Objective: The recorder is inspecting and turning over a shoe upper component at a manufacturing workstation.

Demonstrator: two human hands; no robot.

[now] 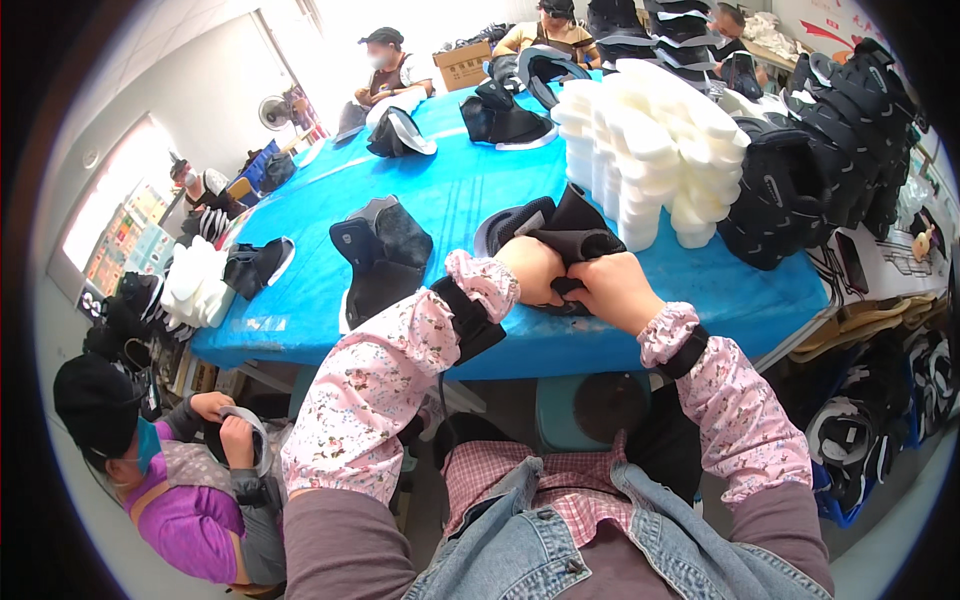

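Observation:
Near the front edge of the table, both my hands are on a black padded boot liner point(580, 212). My left hand point(530, 268) grips its near edge, fingers curled in. Close against it, my right hand point(614, 290) pinches the same edge, thumb and fingers pressed together. The hands hide the part between them. To the left of my hands stands another black boot liner point(378, 245), open at the top, with a pale edge at its base.
A blue sheet point(450, 190) covers the table. Stacked white foam pieces point(650, 150) stand just beyond my right hand, beside piled black liners point(790, 190). A co-worker in purple point(190, 500) sits at my left, and others work across the table. A teal stool point(570, 410) is below the edge.

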